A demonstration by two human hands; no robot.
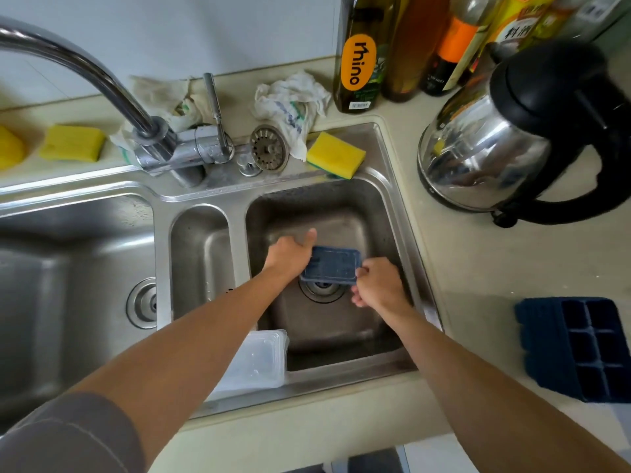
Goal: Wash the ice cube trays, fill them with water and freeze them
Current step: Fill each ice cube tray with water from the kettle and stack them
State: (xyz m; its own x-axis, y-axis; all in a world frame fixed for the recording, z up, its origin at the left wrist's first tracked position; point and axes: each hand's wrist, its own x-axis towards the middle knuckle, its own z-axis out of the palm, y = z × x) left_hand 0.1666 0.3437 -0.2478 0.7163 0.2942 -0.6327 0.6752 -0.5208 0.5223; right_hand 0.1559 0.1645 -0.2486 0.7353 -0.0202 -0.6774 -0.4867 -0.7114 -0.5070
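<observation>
The oil bottle (362,52) reads "rhino" (orange oval); a yellow-labelled bottle (515,22) reads "料酒".

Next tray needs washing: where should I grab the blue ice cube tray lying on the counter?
Probably take the ice cube tray by its scalloped left edge, from the sink side with the right hand: it lies flat, cells up, that edge unobstructed.

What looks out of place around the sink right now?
The drain strainer sits out on the sink ledge beside the faucet, not in a drain. The yellow sponge perches at the far rim of the right basin. Nothing looks spilled or damaged.
</observation>
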